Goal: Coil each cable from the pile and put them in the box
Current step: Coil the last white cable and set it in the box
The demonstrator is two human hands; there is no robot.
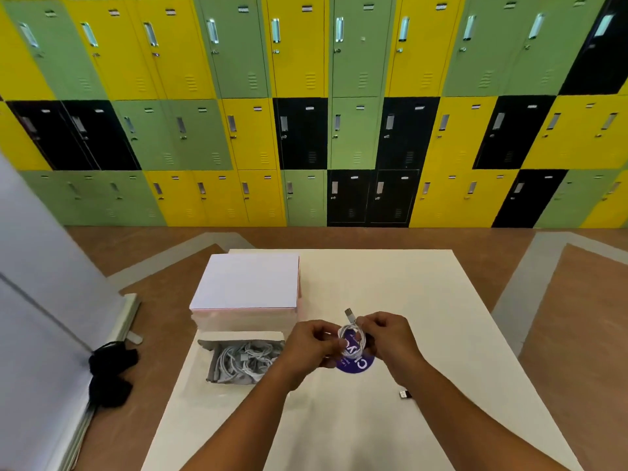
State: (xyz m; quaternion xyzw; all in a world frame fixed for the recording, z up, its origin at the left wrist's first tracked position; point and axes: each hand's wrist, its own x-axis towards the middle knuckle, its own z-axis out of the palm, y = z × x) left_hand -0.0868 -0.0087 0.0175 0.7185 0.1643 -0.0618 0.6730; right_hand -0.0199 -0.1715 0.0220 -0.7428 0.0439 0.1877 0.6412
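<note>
A white cable (353, 338) is wound into a small coil above the middle of the white table (407, 294). Both hands pinch it: my left hand (312, 345) on its left side, my right hand (387, 338) on its right. One grey connector end (349, 314) sticks up from the coil. An open white box (207, 338) sits left of my hands and holds several coiled white cables (243, 363). Its lid (248, 283) lies just behind it.
A round purple sticker (356, 365) lies on the table under the coil. A small black USB dongle (404, 394) rests near the right forearm. Black cloth (112, 372) lies on the floor at the left, beside a grey partition. Lockers line the far wall.
</note>
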